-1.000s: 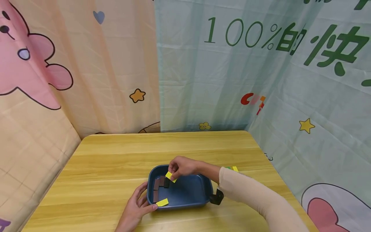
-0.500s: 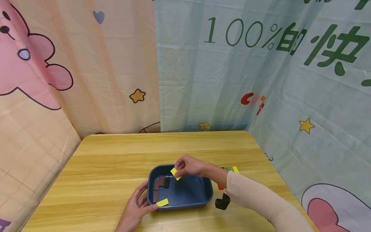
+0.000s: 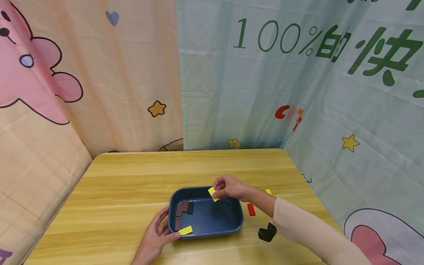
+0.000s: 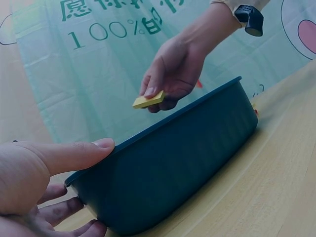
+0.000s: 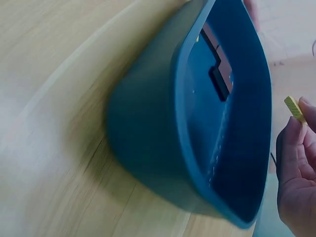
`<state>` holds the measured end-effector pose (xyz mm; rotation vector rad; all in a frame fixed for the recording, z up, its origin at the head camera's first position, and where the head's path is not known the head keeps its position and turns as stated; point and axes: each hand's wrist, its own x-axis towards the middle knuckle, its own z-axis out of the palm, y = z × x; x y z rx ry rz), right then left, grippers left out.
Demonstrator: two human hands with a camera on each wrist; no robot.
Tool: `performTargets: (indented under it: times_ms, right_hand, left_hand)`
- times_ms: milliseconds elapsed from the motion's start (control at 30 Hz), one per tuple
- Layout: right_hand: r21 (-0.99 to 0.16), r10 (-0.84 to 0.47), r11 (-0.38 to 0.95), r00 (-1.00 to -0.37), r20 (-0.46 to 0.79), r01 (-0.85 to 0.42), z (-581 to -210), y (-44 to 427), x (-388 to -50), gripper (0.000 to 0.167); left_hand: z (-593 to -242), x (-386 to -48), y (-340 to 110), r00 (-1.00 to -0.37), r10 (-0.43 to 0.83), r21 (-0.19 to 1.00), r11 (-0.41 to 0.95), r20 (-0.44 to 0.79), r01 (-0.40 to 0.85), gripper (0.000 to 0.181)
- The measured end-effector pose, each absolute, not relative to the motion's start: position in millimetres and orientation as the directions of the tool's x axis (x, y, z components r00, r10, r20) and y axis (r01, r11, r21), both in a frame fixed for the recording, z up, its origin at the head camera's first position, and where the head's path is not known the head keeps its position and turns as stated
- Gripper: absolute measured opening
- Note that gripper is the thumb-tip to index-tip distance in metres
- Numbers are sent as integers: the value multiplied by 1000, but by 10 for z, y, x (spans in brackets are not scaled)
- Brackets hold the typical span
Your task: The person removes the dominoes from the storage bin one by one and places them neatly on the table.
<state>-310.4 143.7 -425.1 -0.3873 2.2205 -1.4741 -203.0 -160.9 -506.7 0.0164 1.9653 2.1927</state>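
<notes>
On the wood-grained table (image 3: 126, 184), my tile work looks partway done.
My left hand (image 3: 153, 235) grips the oblong blue plastic-looking tray (image 3: 215, 218); inside lie three brown rectangular tiles (image 3: 179, 210), a yellow tile (image 3: 186, 231), a black tile (image 3: 190, 208); above it, my right hand (image 3: 230, 187) pinches a flat yellow block (image 3: 211, 192); rightward, a red tile (image 3: 251, 209) and partly hidden yellow piece (image 3: 268, 191) lie outside.

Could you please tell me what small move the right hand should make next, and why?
Probably carry the pinched yellow block past the right end of the blue container to the table: the right hand has shifted rightward with it over the past second, and a red block and a partly hidden yellow block already lie on that side.
</notes>
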Motion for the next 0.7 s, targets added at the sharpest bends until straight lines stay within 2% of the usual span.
performTargets:
  times_ms: [700]
  right_hand:
    - [-934,-363,352,-911,-196,61,-4387,2147,-2977,17]
  left_hand:
    - [-5068,-2004,-1615,-981,162,981,-143,-110,-134,89]
